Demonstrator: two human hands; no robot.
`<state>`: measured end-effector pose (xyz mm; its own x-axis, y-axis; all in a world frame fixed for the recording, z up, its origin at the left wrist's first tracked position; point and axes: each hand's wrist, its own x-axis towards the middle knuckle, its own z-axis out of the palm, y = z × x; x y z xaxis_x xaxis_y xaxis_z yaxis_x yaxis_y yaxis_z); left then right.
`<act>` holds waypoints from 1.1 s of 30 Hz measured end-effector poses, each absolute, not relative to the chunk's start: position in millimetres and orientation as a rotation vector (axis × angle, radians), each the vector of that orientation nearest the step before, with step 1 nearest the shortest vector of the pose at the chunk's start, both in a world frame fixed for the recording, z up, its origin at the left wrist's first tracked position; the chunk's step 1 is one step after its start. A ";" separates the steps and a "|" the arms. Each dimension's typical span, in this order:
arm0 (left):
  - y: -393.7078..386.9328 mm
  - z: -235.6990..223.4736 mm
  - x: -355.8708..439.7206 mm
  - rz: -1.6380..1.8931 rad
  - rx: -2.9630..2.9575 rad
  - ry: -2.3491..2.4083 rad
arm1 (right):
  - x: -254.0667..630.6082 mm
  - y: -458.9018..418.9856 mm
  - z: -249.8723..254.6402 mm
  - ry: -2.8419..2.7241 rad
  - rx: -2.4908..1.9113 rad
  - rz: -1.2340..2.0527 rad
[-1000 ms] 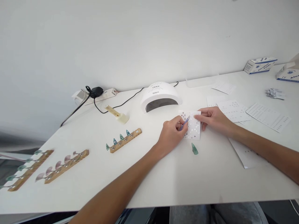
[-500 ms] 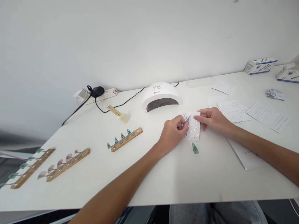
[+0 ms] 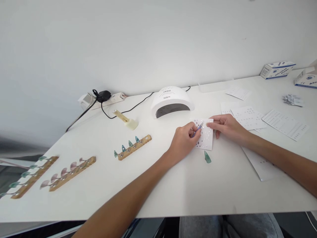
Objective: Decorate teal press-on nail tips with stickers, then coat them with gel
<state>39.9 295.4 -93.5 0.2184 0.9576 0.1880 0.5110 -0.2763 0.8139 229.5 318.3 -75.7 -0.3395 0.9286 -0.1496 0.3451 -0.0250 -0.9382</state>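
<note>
1 green, pointed nail tip (image 3: pixel 207 157) lies beside the white paper sticker sheet (image 3: pixel 207 141). The left hand (image 3: pixel 183 139) grips slim purple tweezers (image 3: pixel 197 129), apparently touching it; the right hand (image 3: pixel 225 127) pinches its edge. Beyond sits a white domed lamp (image 3: pixel 170 96).

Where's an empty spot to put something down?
The table is bare between the left forearm and right forearm, in front of the green piece, and between the left forearm and the strip with pink pieces. It's crowded by the right hand, where sheets overlap.

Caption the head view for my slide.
Left hand holds purple tweezers over a star-patterned sticker sheet that the right hand steadies, a green nail tip nearby.
</note>
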 end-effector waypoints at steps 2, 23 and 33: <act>295.2 -93.7 40.1 0.936 1.892 1.357 | 229.7 318.5 -76.4 -1.708 -1.316 1.383; 294.3 -92.5 41.5 0.938 1.828 1.343 | 227.9 315.3 -75.9 -1.663 -1.298 1.401; 301.6 -73.9 30.9 0.893 1.481 1.250 | 229.8 316.9 -73.5 -1.594 -1.308 1.450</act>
<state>30.9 301.6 -73.9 0.2052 0.9774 -0.0504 0.2696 -0.0070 0.9630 229.8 316.9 -73.5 -0.3254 0.9295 -0.1737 0.2607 -0.0884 -0.9614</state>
